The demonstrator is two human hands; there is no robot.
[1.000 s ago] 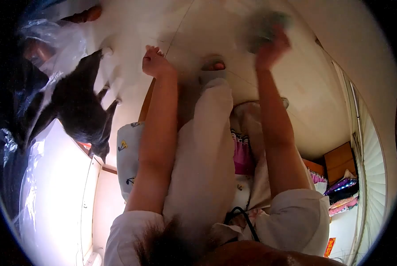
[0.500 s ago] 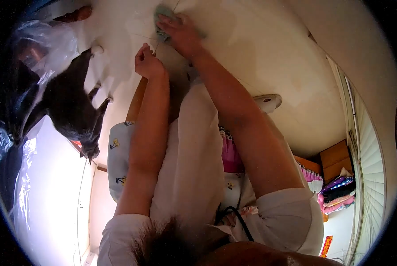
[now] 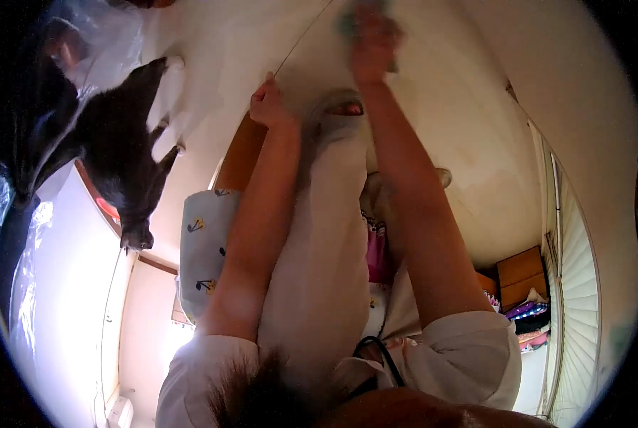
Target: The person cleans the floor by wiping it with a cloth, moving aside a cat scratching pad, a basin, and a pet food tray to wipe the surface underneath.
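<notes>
I seem to be mid-wipe: my right hand covers the green cloth on the floor, its grip too blurred to tell. My left hand is curled in. The next stroke probably needs flat pressure.

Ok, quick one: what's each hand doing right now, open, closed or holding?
Left hand: fingers curled closed, nothing visible in it.
Right hand: on a green cloth, too blurred to tell whether it grips.
</notes>
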